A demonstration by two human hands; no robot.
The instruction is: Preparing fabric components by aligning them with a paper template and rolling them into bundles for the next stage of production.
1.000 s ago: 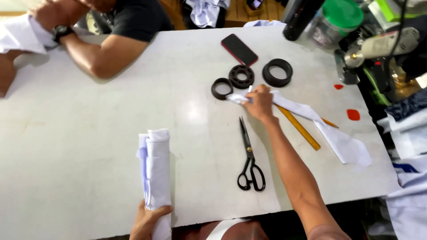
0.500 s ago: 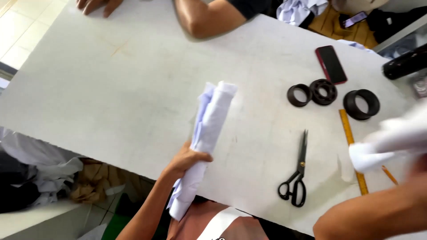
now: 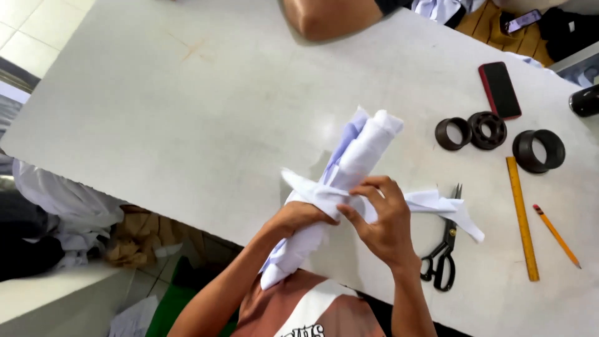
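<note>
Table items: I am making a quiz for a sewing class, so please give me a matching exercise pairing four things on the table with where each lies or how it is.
Things:
1. roll of cloth
2. scissors
3. phone
4. pencil

Places or states:
A. rightmost, beside the yellow ruler
B. held in both hands, a cloth strip across it
C. near the far edge, above the three black rings
D. flat, black handles toward the person, partly under the strip

Pairs: 1-B, 2-D, 3-C, 4-A
</note>
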